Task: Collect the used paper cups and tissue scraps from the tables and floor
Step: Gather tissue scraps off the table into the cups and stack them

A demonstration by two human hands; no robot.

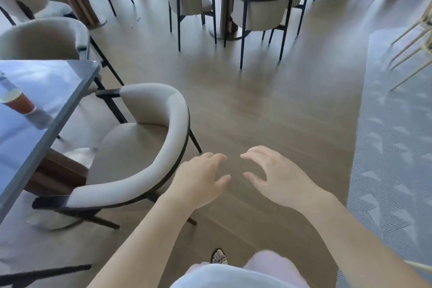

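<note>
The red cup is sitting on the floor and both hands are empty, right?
Not quite. The red paper cup sits on the dark table at the left, not on the floor, as the head view shows. The rest is right: the left hand and the right hand are both empty, held out over the floor.

Open wood floor (268,110) ahead; curved chair (145,147) (tucked at table (58,91)) blocks left side.
</note>
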